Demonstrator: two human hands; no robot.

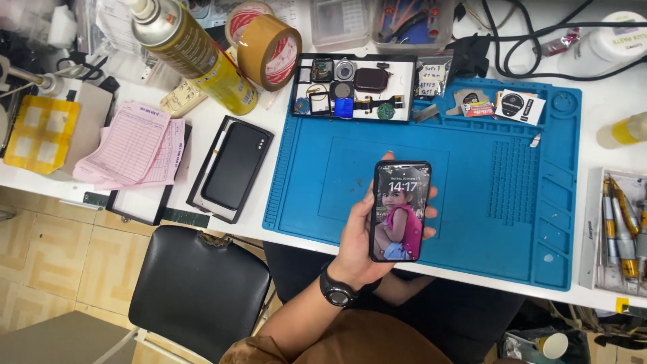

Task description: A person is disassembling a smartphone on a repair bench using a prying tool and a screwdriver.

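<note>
I see a white workbench [610, 101] with a blue work mat [472, 195] spread over its middle, and a shallow black tray of small parts [352, 87] resting on the mat's far left corner. To the left of the mat lie a black phone case in an open box [231, 167], pink paper slips [135, 145], a gold spray can [195, 54] and rolls of brown tape [268, 47]. On the right sit a tray of tools [617, 229], black cables [532, 40] and a white bottle [610, 40].
</note>
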